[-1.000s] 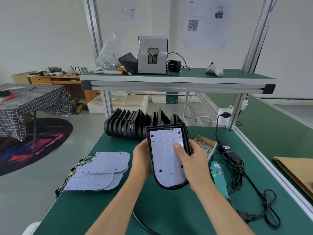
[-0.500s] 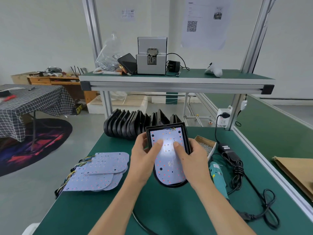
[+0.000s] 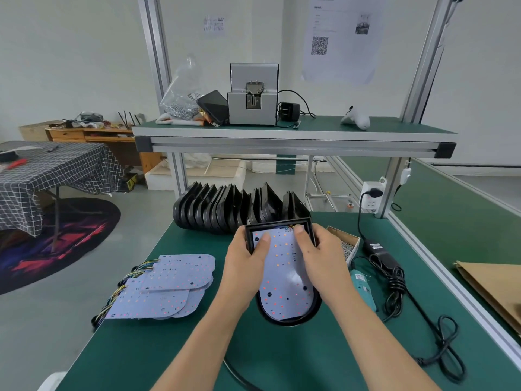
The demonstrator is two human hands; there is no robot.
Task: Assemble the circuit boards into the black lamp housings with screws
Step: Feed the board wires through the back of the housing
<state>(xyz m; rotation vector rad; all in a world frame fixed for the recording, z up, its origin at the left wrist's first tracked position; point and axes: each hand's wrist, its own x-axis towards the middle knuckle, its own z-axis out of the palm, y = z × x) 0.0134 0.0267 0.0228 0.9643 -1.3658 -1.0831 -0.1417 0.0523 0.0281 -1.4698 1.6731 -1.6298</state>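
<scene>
Housing: black lamp housing lies face-up on the green tabletop, near the middle, square end away from the person, rounded end toward them.
Board: white circuit board sits inside the housing, dotted with small red and orange points; coloured wires show at its far edge.
Left hand: left hand grips the housing's left rim, fingers wrapped under the side, thumb pressing down on the board's upper left part.
Right hand: right hand grips the right rim the same way, thumb pressing on the board near its top edge.
Spare boards: stack of boards lies left of the housing, fanned out, with bundles of coloured wires trailing off the left side.
Spare housings: row of black housings stands on edge just behind the held one, at the tabletop's far end.
Screws: small cardboard box of silver screws sits just right of the right hand.
Screwdriver: teal electric screwdriver lies right of the housing, partly hidden by the right forearm.
Cable: black cable with adapter coils along the right side, plugged into a white socket.
Shelf: shelf above carries a grey metal machine, a bag of screws and a white object.
</scene>
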